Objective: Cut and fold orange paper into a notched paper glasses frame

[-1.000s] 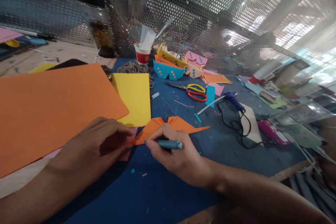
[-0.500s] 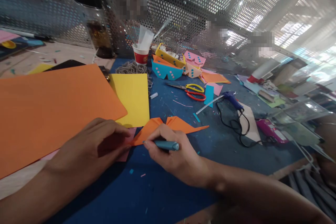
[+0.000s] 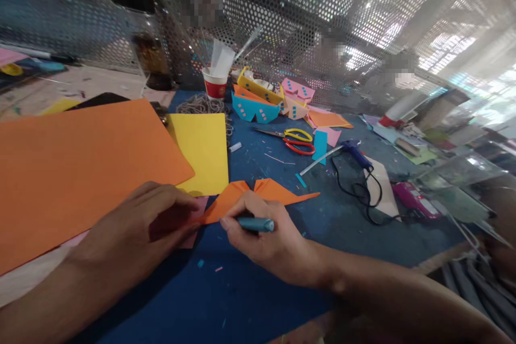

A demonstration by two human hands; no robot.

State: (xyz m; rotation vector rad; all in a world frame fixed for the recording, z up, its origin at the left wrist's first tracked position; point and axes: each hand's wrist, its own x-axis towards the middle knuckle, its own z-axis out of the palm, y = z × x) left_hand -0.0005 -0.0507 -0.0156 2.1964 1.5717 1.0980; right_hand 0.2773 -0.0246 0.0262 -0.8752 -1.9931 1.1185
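An orange paper cutout (image 3: 276, 191), shaped like a mask with a notch at its top middle, lies on the blue table mat (image 3: 242, 301). My left hand (image 3: 139, 220) is curled at the cutout's left end, thumb tip pressing there. My right hand (image 3: 272, 242) grips a blue-green pen (image 3: 257, 224) in a writing hold, its tip low at the cutout's lower edge and partly hidden by the fingers. A pink paper (image 3: 189, 240) shows beneath my left hand. Behind that hand spread a large orange sheet (image 3: 84, 166) and a yellow sheet (image 3: 205, 150).
Scissors (image 3: 297, 141) with yellow and red handles lie behind the cutout. To the right is a blue glue gun (image 3: 357, 155) with a black cord, near a magenta device (image 3: 417, 200). Decorated paper masks (image 3: 255, 109), a paper cup (image 3: 215, 86) and a jar (image 3: 153, 59) stand at the back.
The whole view has shifted very slightly. Both hands, the pen and the orange cutout keep the same positions relative to one another.
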